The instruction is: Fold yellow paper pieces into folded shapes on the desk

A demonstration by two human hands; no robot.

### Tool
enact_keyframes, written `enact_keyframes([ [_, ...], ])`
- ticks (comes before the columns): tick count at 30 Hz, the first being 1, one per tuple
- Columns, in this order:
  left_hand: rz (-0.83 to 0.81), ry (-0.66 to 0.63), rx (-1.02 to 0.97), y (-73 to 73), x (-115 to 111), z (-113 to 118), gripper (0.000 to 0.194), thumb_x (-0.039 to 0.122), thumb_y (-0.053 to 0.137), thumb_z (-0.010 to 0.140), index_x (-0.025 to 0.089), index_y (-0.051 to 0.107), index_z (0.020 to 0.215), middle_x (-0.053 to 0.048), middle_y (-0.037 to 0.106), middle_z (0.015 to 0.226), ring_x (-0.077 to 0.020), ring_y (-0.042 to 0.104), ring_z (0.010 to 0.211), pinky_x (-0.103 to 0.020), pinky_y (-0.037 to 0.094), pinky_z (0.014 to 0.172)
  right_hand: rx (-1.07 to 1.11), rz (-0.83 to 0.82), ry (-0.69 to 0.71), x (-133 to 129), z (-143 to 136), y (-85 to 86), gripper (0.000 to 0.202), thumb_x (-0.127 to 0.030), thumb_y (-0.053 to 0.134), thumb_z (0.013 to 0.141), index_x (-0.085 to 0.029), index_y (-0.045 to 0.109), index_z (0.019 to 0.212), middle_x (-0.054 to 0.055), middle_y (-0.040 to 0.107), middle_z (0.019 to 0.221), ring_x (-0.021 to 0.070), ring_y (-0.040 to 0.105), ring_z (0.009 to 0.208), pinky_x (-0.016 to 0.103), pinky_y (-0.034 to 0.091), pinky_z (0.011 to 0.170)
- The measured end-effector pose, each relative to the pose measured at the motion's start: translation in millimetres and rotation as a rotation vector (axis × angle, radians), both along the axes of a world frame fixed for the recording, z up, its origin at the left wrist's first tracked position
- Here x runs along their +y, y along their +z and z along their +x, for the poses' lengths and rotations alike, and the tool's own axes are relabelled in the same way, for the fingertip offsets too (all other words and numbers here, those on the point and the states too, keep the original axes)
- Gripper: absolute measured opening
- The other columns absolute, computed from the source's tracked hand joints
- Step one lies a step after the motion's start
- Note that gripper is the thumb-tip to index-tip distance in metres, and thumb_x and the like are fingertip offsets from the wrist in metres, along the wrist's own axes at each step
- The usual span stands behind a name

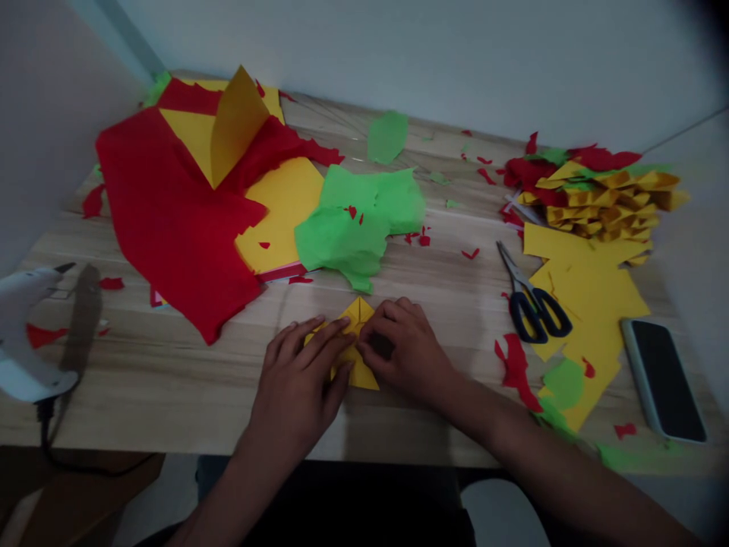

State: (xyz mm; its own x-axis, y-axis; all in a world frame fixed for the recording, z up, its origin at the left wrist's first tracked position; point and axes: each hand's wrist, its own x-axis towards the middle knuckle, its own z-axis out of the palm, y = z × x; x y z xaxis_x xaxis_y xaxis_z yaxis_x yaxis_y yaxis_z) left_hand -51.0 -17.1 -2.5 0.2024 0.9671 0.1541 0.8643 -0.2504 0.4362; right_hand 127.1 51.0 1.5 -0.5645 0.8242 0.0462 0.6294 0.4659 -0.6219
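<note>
A small folded piece of yellow paper [360, 374] lies on the wooden table [171, 395] near its front edge, one pointed corner facing away from me. My left hand [304, 372] rests on its left part, fingers spread and lying over the paper. On the right side of the same piece, my right hand [407, 346] has thumb and index finger pinched together at a fold near the middle. The fingertips of both hands nearly meet there.
Red sheets [165, 205] and green paper [364, 220] lie behind my hands. At the right are scissors [529, 304], yellow scraps [592, 289], folded yellow pieces [615, 205] and a phone [665, 380]. A white glue gun [26, 334] stands at the left.
</note>
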Motion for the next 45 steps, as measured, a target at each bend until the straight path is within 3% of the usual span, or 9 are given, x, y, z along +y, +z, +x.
enact_keyframes([
  [16,-0.017,0.008,-0.013,1.5,1,0,0.022,0.023,0.057,0.085,0.027,0.067,0.104,-0.001,0.064,0.126,-0.029,0.05,0.123,-0.054,0.038,0.103,-0.079,0.064,-0.044,-3,-6,-2.6,0.005,-0.019,0.058,0.08,-0.02,0.057,0.075,0.004,0.057,0.081,0.0212,0.047,0.084,0.035,0.034,0.077],
  [20,0.007,-0.019,-0.019,-0.3,-1,-2,0.029,0.02,0.056,0.085,0.03,0.065,0.111,-0.001,0.064,0.125,-0.0276,0.049,0.125,-0.054,0.039,0.104,-0.081,0.06,-0.046,-4,-6,-2.5,0.005,-0.02,0.057,0.081,-0.02,0.055,0.076,0.005,0.058,0.082,0.022,0.047,0.085,0.036,0.034,0.078],
  [26,0.008,-0.026,0.051,1.5,-4,1,0.037,0.017,0.056,0.085,0.034,0.063,0.118,0.0,0.057,0.135,-0.0288,0.048,0.125,-0.057,0.036,0.105,0.044,-0.027,-0.06,1,-1,-3.2,0.01,-0.013,0.054,0.08,-0.02,0.055,0.087,0.004,0.062,0.086,0.0206,0.051,0.084,0.035,0.035,0.077],
  [32,-0.002,-0.011,0.059,4.8,-1,3,0.037,0.016,0.054,0.084,0.034,0.064,0.115,0.001,0.058,0.134,-0.0285,0.05,0.124,-0.058,0.034,0.107,0.168,-0.079,-0.041,6,8,-1.3,0.014,-0.011,0.051,0.082,-0.02,0.055,0.092,0.002,0.061,0.083,0.0177,0.053,0.081,0.032,0.039,0.076],
  [37,0.003,-0.02,0.046,3.3,0,1,0.034,0.015,0.054,0.084,0.033,0.067,0.111,0.0,0.059,0.132,-0.0281,0.049,0.125,-0.058,0.033,0.108,0.071,-0.026,-0.026,4,6,-2.5,0.012,-0.02,0.06,0.082,-0.02,0.057,0.094,0.005,0.063,0.087,0.0207,0.053,0.085,0.035,0.038,0.078],
  [45,-0.004,-0.038,0.014,1.7,-3,-1,0.03,0.014,0.055,0.084,0.031,0.069,0.104,0.0,0.059,0.133,-0.0279,0.046,0.128,-0.058,0.032,0.109,0.056,-0.082,-0.033,6,3,0.1,0.015,-0.009,0.055,0.082,-0.021,0.058,0.091,0.003,0.063,0.085,0.0198,0.052,0.084,0.034,0.036,0.077],
])
